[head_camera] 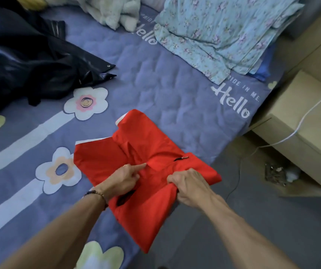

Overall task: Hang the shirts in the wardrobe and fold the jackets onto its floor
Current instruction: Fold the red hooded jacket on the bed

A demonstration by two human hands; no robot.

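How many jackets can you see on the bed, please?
2: the red jacket at the bed's near edge, held by both hands, and the black jacket at far left. Others may lie out of frame.

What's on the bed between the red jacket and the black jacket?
In the head view, only the bedspread with a printed white flower lies between the red jacket and black jacket.
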